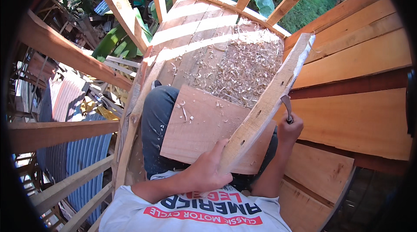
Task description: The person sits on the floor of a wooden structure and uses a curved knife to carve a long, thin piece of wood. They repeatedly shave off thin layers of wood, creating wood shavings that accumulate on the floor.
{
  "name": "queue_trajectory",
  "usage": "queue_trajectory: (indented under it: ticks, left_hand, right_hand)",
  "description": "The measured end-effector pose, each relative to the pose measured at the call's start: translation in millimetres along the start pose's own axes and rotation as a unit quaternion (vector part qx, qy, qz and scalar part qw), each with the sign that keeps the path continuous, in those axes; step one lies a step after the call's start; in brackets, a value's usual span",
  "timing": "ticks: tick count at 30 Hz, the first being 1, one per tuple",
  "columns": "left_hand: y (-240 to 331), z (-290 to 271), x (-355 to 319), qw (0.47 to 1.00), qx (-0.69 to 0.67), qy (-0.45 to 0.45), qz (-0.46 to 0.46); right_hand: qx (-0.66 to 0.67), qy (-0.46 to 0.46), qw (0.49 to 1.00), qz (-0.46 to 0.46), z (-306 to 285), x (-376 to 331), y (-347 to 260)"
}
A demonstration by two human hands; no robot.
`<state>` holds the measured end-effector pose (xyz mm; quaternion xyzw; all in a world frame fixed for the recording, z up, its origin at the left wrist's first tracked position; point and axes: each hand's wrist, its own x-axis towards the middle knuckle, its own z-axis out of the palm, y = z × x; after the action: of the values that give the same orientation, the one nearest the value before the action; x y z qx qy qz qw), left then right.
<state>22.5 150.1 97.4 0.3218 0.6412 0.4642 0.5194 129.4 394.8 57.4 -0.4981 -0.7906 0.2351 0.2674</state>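
Observation:
A long squared wooden beam (266, 107) slants up and to the right across my lap, with a few dark slots in its face. My left hand (209, 167) grips its near end, close to my body. In my right hand (290, 128) is a hooked carving knife (286, 104), its curved blade against or just beside the beam's right edge; exact contact I cannot tell. A thin curl of wood hangs near the beam's far end. Across my thighs lies a flat wooden board (204, 123), partly under the beam, with some shavings on it.
Pale wood shavings (247, 62) cover much of the plank floor (191, 28) beyond my knees. Wooden railing posts (117, 6) stand at the left and far side. A plank wall (356, 115) rises close on my right. Corrugated metal sheets (87, 158) lie below, outside the railing.

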Motion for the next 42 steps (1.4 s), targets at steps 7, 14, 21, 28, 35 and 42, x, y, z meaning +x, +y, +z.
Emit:
queue_trajectory:
  ticks: [7, 14, 21, 28, 35, 42]
  left_hand:
    - [2.8, -21.1, 17.1, 0.994, 0.002, 0.094, 0.047]
    - [16.4, -20.7, 15.3, 0.993, 0.068, 0.093, -0.021]
    - [5.9, -7.2, 11.7, 0.988, 0.094, 0.114, 0.042]
    - [2.7, -2.0, 3.9, 0.991, 0.094, 0.090, 0.037]
    - [-0.4, 3.8, 0.8, 0.995, 0.090, 0.050, 0.006]
    - [-1.4, 1.6, 2.4, 0.993, 0.096, 0.066, 0.016]
  right_hand:
    - [0.014, -0.117, 0.989, -0.094, 2.8, -52.2, -20.1]
    - [-0.040, -0.083, 0.981, -0.170, 10.9, -54.9, -26.8]
    - [-0.037, -0.015, 0.982, -0.183, 14.9, -38.4, -14.9]
    - [-0.058, 0.010, 0.989, -0.134, 12.4, -21.3, -11.7]
    - [-0.091, 0.041, 0.992, -0.072, 9.3, 9.1, 5.1]
    - [-0.098, 0.036, 0.992, -0.069, 15.8, 21.3, 2.9]
